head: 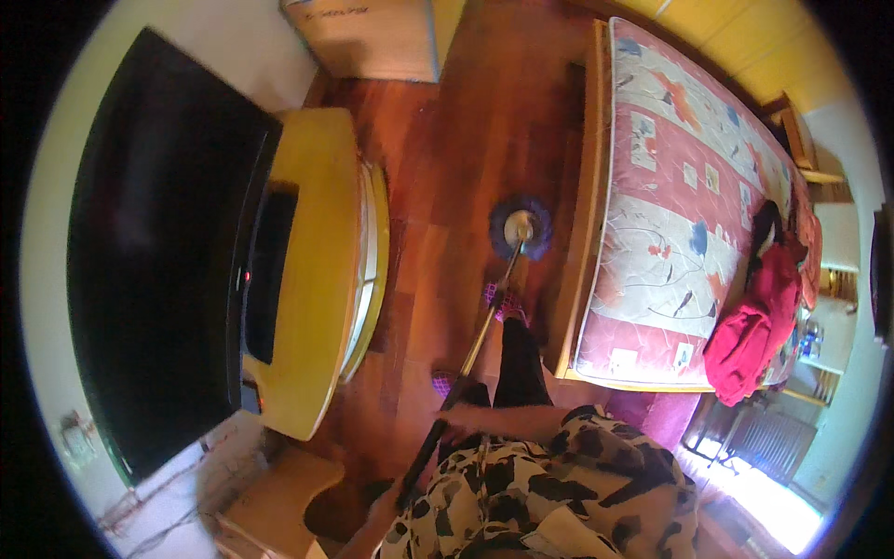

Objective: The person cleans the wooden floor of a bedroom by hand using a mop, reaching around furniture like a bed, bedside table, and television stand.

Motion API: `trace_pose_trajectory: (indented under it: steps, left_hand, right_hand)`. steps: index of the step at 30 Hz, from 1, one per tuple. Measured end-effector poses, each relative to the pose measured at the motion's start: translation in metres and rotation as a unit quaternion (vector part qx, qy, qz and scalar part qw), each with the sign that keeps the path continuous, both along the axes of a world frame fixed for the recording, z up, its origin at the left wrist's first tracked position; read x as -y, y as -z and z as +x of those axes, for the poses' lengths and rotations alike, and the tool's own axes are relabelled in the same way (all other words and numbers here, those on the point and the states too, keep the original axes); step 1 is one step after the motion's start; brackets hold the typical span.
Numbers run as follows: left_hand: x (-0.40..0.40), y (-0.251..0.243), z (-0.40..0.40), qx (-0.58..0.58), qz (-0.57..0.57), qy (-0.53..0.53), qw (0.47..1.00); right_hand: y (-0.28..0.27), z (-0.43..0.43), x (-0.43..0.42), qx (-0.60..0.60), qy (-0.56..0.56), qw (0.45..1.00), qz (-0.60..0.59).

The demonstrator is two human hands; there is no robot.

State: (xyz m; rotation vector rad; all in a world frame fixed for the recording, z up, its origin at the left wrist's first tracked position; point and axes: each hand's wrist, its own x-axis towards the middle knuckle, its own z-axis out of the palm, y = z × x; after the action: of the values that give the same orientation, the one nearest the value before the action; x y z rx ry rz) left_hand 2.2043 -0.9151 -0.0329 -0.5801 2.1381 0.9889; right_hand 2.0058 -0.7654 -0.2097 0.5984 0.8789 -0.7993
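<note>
A round spin mop [522, 227] with a dark bluish fringe and a pale centre disc rests on the wooden floor. Its long pole [482, 334] slants back towards my body, gold-coloured lower down and black near the top. My right hand [457, 421] is closed around the black part in front of my waist. Lower left, beside my patterned shirt, my left hand [392, 502] is at the pole's upper end; its fingers are partly hidden and blurred. The pole passes over my purple checked slippers [441, 383].
On the right stands a bed with a floral mattress [663, 209] and a red garment [758, 325]. To the left, a yellow wooden TV stand [314, 244] sits by a large black television [160, 251]. A cardboard box [380, 42] stands ahead; a wooden piece of furniture [279, 489] is lower left.
</note>
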Motion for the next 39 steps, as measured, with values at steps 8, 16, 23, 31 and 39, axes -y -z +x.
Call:
trace_pose_trajectory:
  steps: [8,16,23,31,39]
  left_hand:
    - [0.054,-0.046,-0.008,0.040,0.062,-0.106,0.992]
    - [-0.058,0.070,-0.182,-0.011,0.145,-0.112,0.983]
    - [-0.060,0.079,-0.286,-0.007,0.225,-0.046,0.973]
    - [-0.030,0.020,-0.223,0.176,0.215,0.037,0.960]
    - [0.015,-0.016,-0.072,0.056,0.151,0.076,0.984]
  right_hand:
    - [0.018,0.043,0.013,0.023,0.023,0.999,-0.007]
    - [0.030,-0.196,-0.064,-0.395,-0.149,0.901,0.103]
    - [0.103,-0.309,-0.083,-0.465,-0.006,0.829,0.311]
    - [0.128,-0.162,-0.076,-0.497,0.000,0.813,0.303]
    - [0.093,0.015,-0.055,-0.324,0.122,0.877,0.334]
